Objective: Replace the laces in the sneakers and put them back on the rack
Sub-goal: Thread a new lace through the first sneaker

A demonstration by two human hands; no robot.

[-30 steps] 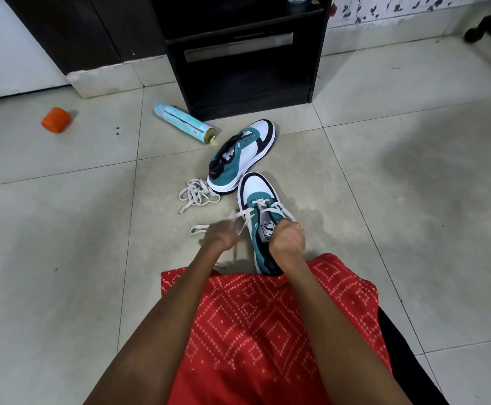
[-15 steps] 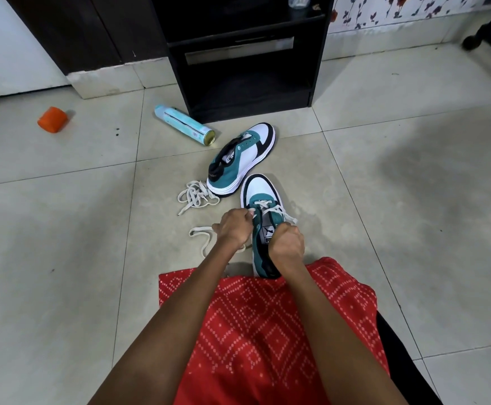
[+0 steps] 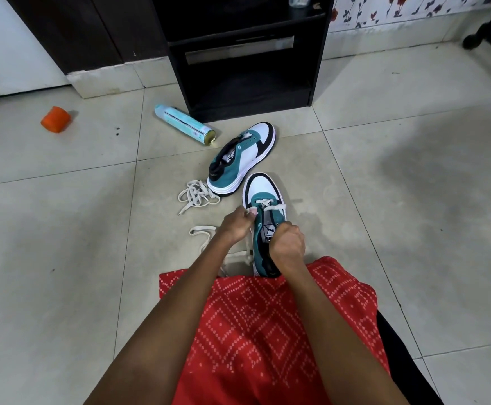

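A teal, white and black sneaker (image 3: 261, 190) stands on the floor tiles right in front of my lap, toe pointing away. A cream lace (image 3: 270, 206) crosses its lowest eyelets. My left hand (image 3: 237, 226) pinches the lace at the sneaker's left eyelet row; the lace's loose end (image 3: 201, 230) trails on the floor to the left. My right hand (image 3: 286, 244) grips the sneaker at its tongue and collar. The second sneaker (image 3: 242, 157) lies unlaced, tipped on its side, just beyond. A loose bundled lace (image 3: 196, 194) lies beside it.
A black shoe rack (image 3: 247, 54) stands against the wall ahead, its lower shelf open. A light blue spray can (image 3: 184, 124) lies on the floor by the rack's left foot. An orange object (image 3: 55, 118) sits far left. A black furniture leg (image 3: 483, 36) is at the top right.
My left hand has moved right, from out beside the sneaker in to its left eyelets, bringing the lace with it. My right hand has stayed on the sneaker.
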